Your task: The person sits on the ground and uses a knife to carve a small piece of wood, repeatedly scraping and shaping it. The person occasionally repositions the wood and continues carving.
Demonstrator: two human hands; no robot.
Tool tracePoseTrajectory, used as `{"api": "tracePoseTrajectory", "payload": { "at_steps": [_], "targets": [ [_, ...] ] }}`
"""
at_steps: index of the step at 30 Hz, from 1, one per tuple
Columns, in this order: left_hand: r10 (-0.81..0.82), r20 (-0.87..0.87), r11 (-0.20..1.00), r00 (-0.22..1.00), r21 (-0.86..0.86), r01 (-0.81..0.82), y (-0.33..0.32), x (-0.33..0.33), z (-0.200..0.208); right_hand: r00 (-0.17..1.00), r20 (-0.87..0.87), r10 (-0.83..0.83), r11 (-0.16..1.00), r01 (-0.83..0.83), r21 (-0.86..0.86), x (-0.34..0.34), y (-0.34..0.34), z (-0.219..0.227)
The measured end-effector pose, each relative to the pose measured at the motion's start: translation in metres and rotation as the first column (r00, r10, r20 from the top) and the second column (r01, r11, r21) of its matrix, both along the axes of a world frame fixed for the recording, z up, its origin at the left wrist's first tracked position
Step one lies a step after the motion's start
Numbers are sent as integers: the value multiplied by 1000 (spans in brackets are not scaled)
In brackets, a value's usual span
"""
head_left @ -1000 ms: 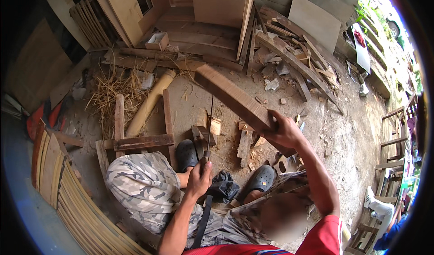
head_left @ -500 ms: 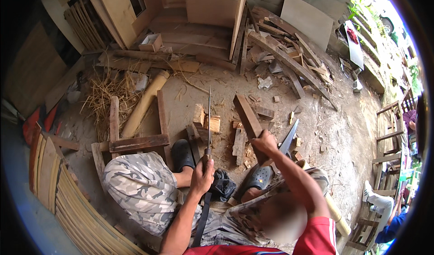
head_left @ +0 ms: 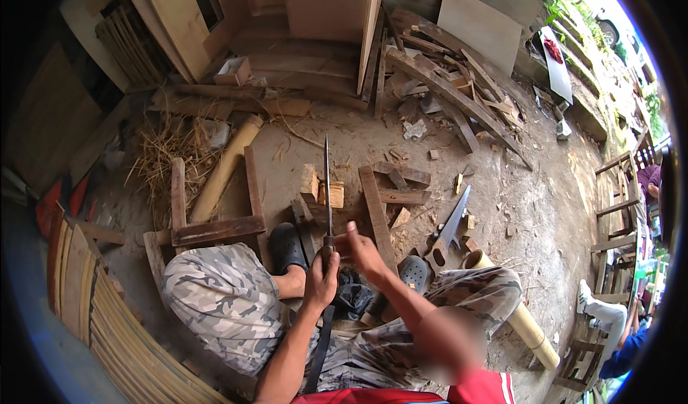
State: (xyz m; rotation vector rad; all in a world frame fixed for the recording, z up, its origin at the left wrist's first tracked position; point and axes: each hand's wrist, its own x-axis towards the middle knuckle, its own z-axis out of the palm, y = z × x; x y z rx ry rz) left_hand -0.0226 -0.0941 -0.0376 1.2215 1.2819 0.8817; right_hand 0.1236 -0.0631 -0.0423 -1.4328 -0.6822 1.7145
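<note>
1. Here's the left hand (head_left: pixel 322 281), closed around the dark handle of a long, slim knife (head_left: pixel 328 189), blade pointing away above the floor.
2. In comes the right hand (head_left: pixel 364 252), fingers loosely spread beside that handle; contact, I can't tell.
3. Just beyond, a pale, splintery wood block (head_left: pixel 331 194) looks already split; the squared brown timber (head_left: pixel 375 210) lies seemingly whole, unheld, a handsaw (head_left: pixel 451 225) to its right.
4. Farther out: smooth, round bamboo (head_left: pixel 228 166), wispy straw (head_left: pixel 168 149), rough planks (head_left: pixel 459 106) heaped.

I can read nothing from where I stand — not a word, number or sign on anything.
</note>
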Motion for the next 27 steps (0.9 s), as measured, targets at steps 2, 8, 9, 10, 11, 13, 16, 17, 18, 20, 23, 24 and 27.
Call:
{"api": "tracePoseTrajectory", "payload": {
  "at_steps": [2,8,9,10,11,13,16,17,18,20,23,24,27],
  "targets": [
    [-3,-51,1000,999,6,3,1,5,5,984,134,113,993,-114,-1,-9,-8,29],
    [-6,-301,993,954,108,40,-2,5,17,954,300,-19,995,-11,97,-23,-23,27],
    [119,-366,971,923,236,-31,3,6,22,953,297,-59,994,28,109,-23,-25,26],
    [255,-415,925,873,366,-96,10,3,25,953,290,-91,991,58,121,-27,-26,41],
    [324,-318,913,891,352,-206,26,4,31,948,289,-135,986,101,130,-27,-29,49],
    [338,-156,918,928,273,-289,66,-4,42,967,201,-157,986,143,83,-27,-31,43],
    [257,-227,914,939,374,-160,125,-11,58,962,246,-119,993,110,52,-21,-37,33],
    [195,-270,929,943,358,-90,140,-14,61,952,294,-80,997,72,39,-18,-39,47],
    [132,-312,941,941,339,-20,148,-18,64,939,341,-41,999,35,26,-16,-40,57],
    [35,-375,969,926,240,61,152,-17,65,893,441,-86,996,64,65,-10,-44,63],
    [25,-394,966,919,246,79,149,-19,63,743,628,-231,970,122,212,-9,-51,70],
    [47,-389,959,920,274,67,147,-21,61,724,629,-284,956,164,243,-9,-52,64],
    [51,-295,987,954,162,-3,139,-31,58,759,549,-350,925,187,331,-14,-58,72]
  ]
}}
